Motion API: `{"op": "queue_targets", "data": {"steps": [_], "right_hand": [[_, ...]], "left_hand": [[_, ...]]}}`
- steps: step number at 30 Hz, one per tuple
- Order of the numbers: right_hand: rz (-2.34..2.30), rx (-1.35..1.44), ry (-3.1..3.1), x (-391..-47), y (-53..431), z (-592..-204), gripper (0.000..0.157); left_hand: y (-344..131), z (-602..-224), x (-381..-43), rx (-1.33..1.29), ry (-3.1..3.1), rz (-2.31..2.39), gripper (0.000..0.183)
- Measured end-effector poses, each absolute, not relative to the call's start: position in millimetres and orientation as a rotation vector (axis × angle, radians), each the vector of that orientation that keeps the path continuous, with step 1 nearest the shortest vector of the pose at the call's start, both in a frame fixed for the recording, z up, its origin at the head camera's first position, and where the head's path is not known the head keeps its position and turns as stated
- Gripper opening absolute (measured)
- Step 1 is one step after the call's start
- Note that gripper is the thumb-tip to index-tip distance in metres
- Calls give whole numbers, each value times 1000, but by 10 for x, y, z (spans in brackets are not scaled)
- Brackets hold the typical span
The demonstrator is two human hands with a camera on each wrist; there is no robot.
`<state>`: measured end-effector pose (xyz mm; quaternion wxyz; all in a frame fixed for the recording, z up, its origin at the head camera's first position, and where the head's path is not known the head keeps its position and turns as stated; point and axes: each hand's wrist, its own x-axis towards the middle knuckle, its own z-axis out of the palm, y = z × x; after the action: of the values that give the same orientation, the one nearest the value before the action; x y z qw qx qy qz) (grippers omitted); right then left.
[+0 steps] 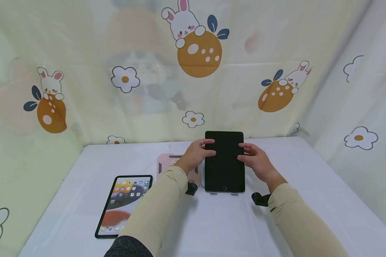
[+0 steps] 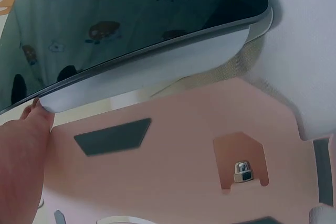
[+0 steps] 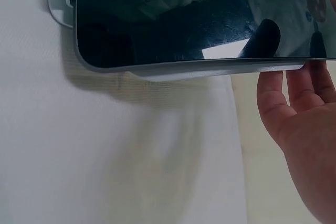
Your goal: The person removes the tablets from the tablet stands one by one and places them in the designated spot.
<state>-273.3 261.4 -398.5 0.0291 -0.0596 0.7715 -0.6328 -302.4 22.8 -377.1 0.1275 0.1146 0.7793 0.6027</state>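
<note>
A black tablet [image 1: 225, 160] with a dark screen stands upright, leaning back on a white stand [image 2: 210, 53] whose small lips show below its bottom edge. My left hand [image 1: 196, 154] grips the tablet's left edge, thumb at the front and fingers reaching behind. On the opposite edge, my right hand [image 1: 258, 162] holds it likewise; in the right wrist view its fingers [image 3: 302, 85] pass behind the tablet. Beside the stand, partly under my left forearm, lies a flat pink piece [image 2: 184, 182] with dark patches and a small padlock picture.
A second tablet [image 1: 125, 203] with a lit home screen lies at the left of the white-covered table [image 1: 225, 228], partly covered by my left sleeve. A patterned curtain [image 1: 141, 107] hangs along the table's back edge and sides.
</note>
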Motion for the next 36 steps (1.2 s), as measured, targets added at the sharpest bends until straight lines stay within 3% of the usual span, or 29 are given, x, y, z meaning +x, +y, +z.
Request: {"op": "queue_targets", "data": {"steps": [10,36], "right_hand": [[-1911,-154,2366,-2817,2558,-3982,49],[-1998,-206,2401,-2787,2529,-3871,54]], "left_hand": [[233,-3770,-3067,323,2248,1727,44],[281,-3620,-3053,348,2264,1655,37]]}}
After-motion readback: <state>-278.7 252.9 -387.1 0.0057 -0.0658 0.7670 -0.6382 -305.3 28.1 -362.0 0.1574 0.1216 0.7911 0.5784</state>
